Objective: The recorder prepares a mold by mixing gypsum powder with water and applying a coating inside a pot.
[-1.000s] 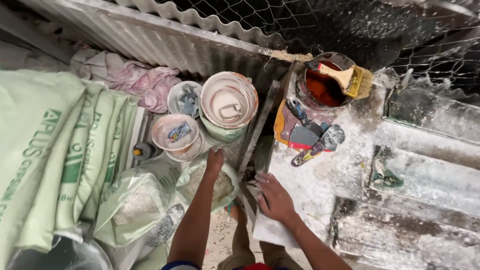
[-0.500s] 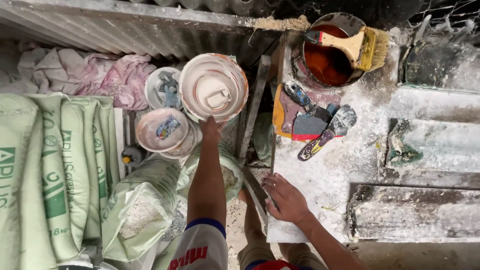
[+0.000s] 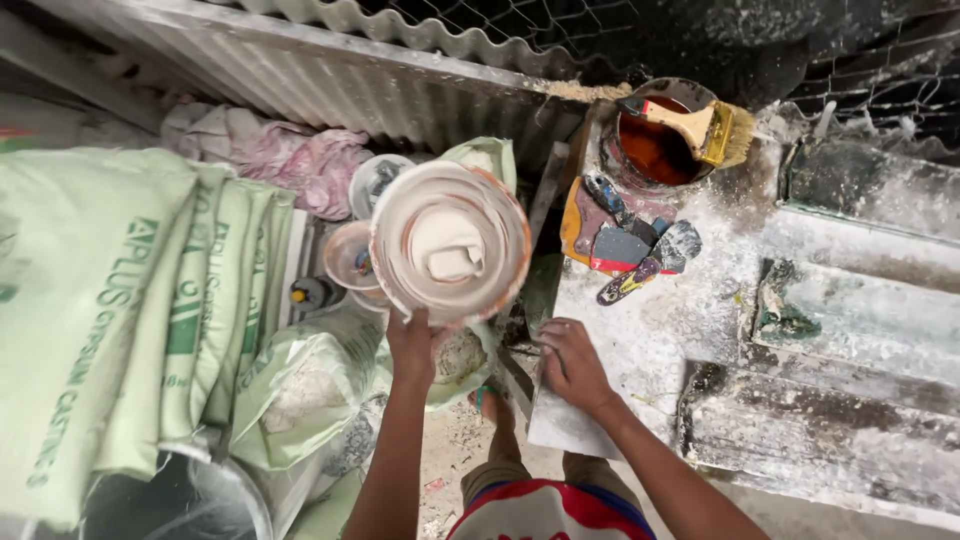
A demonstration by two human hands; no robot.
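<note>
Left hand (image 3: 413, 345) grips the near rim of a white plaster-caked bucket (image 3: 450, 243), with the fingers closed on its edge. Half a second ago the bucket stood lower, among the small tubs by the corrugated sheet; now it is lifted toward the camera and looks larger, and it covers a part of the small pink tub (image 3: 352, 256) and the grey tub (image 3: 377, 181) behind it. The bucket is directly above and in front of the left hand, touching it, with its open mouth facing up and a lump of white material inside.

Right hand (image 3: 570, 362) lies flat with the fingers spread on the dusty white counter (image 3: 660, 330), in nearly the same place as before. Farther on the counter are scrapers (image 3: 640, 250) and a rusty can (image 3: 655, 150) with a paintbrush (image 3: 700, 125) across it. Green sacks (image 3: 130, 300) are stacked at the left.
</note>
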